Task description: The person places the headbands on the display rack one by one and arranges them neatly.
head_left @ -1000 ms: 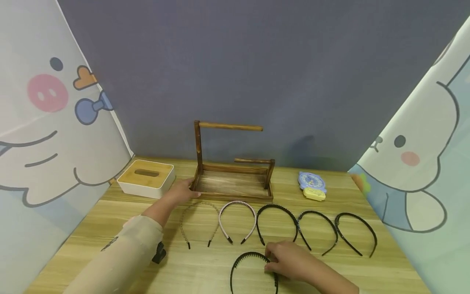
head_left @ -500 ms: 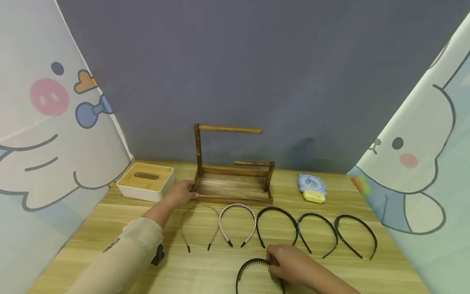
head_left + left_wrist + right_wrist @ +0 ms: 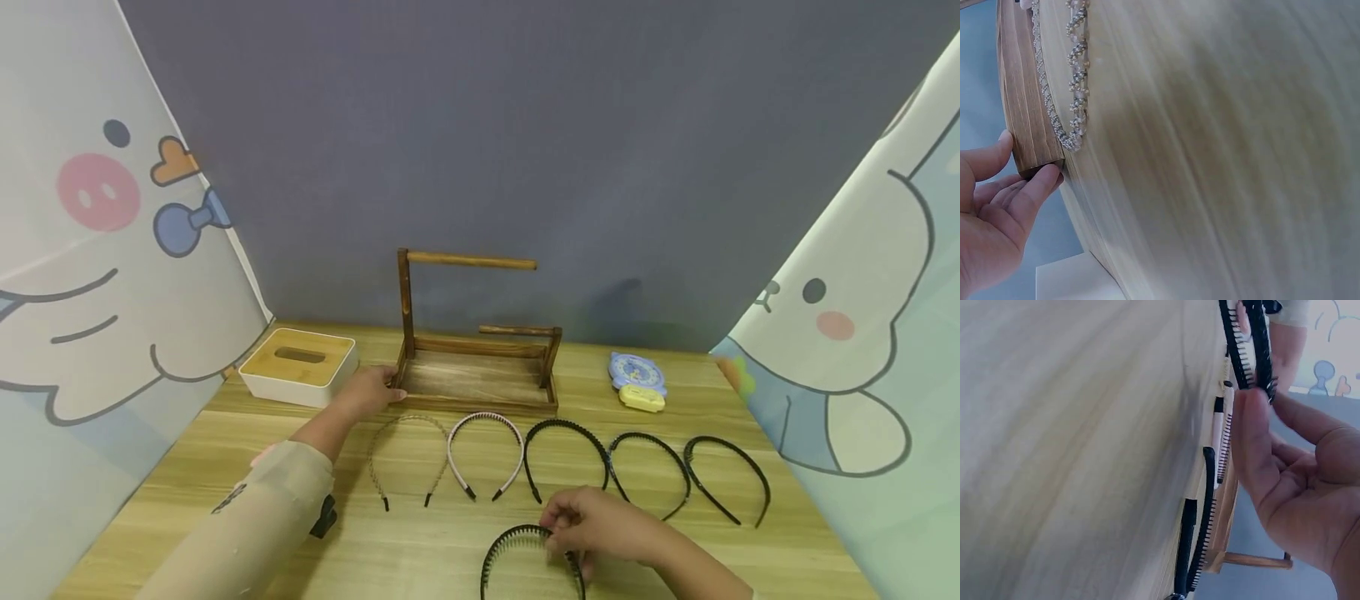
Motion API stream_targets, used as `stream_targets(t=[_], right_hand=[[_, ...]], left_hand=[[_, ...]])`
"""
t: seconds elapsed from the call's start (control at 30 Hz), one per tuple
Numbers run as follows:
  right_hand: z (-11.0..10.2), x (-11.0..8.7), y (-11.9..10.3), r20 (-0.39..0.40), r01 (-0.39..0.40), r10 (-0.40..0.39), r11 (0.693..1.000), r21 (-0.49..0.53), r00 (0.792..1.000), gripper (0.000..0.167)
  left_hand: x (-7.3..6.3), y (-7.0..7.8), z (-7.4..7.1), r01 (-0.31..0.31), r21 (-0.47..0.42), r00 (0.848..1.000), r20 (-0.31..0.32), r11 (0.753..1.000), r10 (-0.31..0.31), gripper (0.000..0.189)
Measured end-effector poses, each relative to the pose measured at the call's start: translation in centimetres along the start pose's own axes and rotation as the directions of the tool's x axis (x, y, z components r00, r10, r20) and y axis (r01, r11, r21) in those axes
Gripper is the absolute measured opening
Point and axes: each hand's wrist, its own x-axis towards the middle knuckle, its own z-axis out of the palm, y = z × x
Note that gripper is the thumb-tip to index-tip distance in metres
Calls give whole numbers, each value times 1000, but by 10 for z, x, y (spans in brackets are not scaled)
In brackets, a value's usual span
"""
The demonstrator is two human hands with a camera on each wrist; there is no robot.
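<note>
My right hand (image 3: 600, 527) pinches the side of a black toothed headband (image 3: 522, 528) near the table's front, its arch pointing away from me. In the right wrist view, thumb and fingertips meet on that black headband (image 3: 1262, 347), close over the tabletop. At the back, my left hand (image 3: 366, 393) grips the left front corner of a dark wooden rack (image 3: 480, 405) with a tray base and two bars. The left wrist view has the thumb along one face of the wooden rack (image 3: 1025, 94) and fingers at its end. A beaded headband (image 3: 1077, 81) lies beside it.
In front of the rack, a row holds the beaded headband (image 3: 408, 418), a pink headband (image 3: 486, 415) and several black headbands (image 3: 564, 422). A white tissue box (image 3: 288, 390) with a wooden lid stands left. A blue clock-like toy (image 3: 636, 367) and yellow piece (image 3: 641, 398) sit back right.
The black headband in my right hand has shifted slightly right and toward me, and the right fingers have changed their hold on it. The left hand stays at the rack's corner.
</note>
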Motion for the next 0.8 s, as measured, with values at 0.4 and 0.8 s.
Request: stream_targets(t=[0.4, 0.8], right_hand=[[-11, -4, -10, 154, -30, -19, 950, 310, 988, 34], [-31, -10, -43, 83, 71, -112, 917, 393, 990, 31]], left_hand=[[1, -3, 3, -11, 43, 1000, -9, 999, 12, 62], [2, -2, 2, -17, 25, 1000, -5, 1000, 17, 62]])
